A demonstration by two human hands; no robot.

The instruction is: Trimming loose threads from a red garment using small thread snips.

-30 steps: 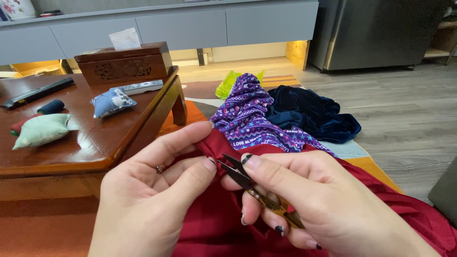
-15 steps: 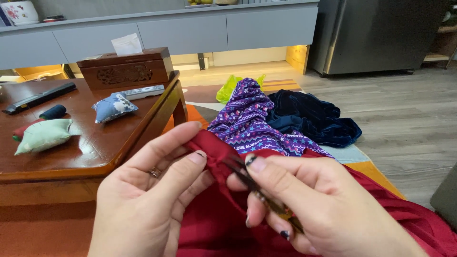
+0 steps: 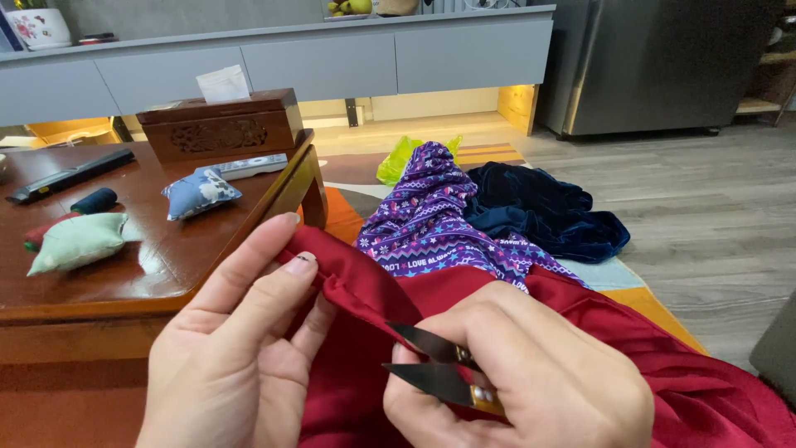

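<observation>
The small dark-bladed thread snips (image 3: 431,365) have opened beside the soft, slippery red satin cloth (image 3: 356,290); left hand (image 3: 240,357) pinches its folded edge, right hand (image 3: 531,373) clamps the snips.

probably a home: low wooden table (image 3: 166,274), rug (image 3: 348,207)

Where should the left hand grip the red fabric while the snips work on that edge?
Probably on the folded edge of the red fabric, left of the snips, coming from the left as the left hand does; the right hand points the open blades there.
</observation>
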